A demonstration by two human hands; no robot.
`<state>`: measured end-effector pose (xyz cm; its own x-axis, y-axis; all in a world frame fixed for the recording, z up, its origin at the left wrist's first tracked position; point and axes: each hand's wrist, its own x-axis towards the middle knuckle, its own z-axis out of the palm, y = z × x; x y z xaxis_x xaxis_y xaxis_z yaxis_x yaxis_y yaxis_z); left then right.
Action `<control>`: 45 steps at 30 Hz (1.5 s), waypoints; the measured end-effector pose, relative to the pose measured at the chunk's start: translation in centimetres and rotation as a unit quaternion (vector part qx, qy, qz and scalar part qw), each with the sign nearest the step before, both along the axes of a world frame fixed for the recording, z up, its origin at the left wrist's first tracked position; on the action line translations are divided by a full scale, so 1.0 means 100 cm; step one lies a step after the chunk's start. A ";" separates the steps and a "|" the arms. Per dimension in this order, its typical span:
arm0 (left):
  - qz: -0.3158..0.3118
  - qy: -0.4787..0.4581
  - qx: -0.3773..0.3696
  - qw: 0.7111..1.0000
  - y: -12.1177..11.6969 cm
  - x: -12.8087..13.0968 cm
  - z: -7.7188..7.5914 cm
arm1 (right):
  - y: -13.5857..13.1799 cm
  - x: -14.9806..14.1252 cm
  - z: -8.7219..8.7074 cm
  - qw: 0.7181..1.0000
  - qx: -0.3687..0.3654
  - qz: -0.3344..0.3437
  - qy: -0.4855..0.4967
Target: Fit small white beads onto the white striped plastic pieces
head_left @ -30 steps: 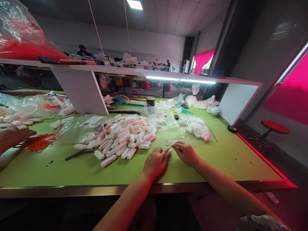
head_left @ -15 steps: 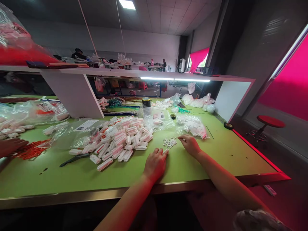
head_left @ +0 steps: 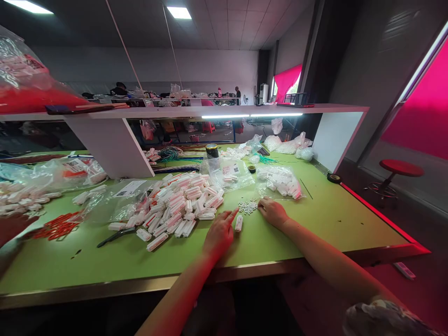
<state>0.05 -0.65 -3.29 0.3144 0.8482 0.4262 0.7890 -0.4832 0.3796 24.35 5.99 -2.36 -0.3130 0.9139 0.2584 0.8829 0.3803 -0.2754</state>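
Note:
My left hand (head_left: pixel 219 234) rests palm down on the green table, its index finger stretched out and nothing held. Just right of that finger lies a small white plastic connector housing (head_left: pixel 238 223), apart from the others. Beyond it is a little heap of tiny white pieces (head_left: pixel 248 207). My right hand (head_left: pixel 273 213) is at the heap's right edge, fingers bent and close together; whether a tiny piece sits between the fingertips cannot be made out. Left of my hands spreads a large pile of white connector housings (head_left: pixel 178 203).
A black-handled tool (head_left: pixel 115 236) lies by the pile. Clear bags of housings (head_left: pixel 280 182) and a roll of black tape (head_left: pixel 333 178) sit farther back under a white shelf (head_left: pixel 224 111). At far left another person's hand (head_left: pixel 16 226) is near orange strips (head_left: pixel 58 227).
My left hand has let go of the connector housing and shifted slightly left, leaving it on the table. My right hand has drawn back from the housing to the heap's right edge.

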 end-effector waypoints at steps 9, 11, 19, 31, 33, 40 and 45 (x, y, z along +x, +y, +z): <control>-0.084 0.027 -0.059 0.994 0.007 -0.014 0.011 | 0.001 0.008 0.006 0.999 -0.022 0.029 0.005; -0.045 -0.015 -0.059 0.997 0.002 -0.016 0.008 | 0.001 0.010 0.005 0.999 -0.021 0.033 0.008; 0.017 -0.094 -0.060 0.994 -0.010 -0.006 0.006 | 0.005 0.010 -0.004 0.998 -0.017 0.033 0.045; 0.022 -0.076 -0.070 0.994 -0.012 -0.008 0.009 | -0.001 0.013 0.002 0.998 -0.029 0.012 0.057; 0.024 -0.077 -0.070 0.994 -0.013 -0.008 0.010 | -0.002 0.012 0.002 0.998 -0.027 0.014 0.056; 0.023 -0.068 -0.076 0.994 -0.014 -0.007 0.013 | 0.001 0.008 -0.003 0.998 -0.020 0.041 0.050; 0.026 -0.068 -0.077 0.994 -0.013 -0.006 0.013 | -0.008 -0.001 0.003 0.987 -0.017 0.092 0.133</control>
<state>-0.57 -1.98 -1.99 0.2164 0.9202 0.3263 0.7472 -0.3712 0.5512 24.28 5.15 -2.04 -0.3991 0.8580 0.3233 0.6944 0.5131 -0.5045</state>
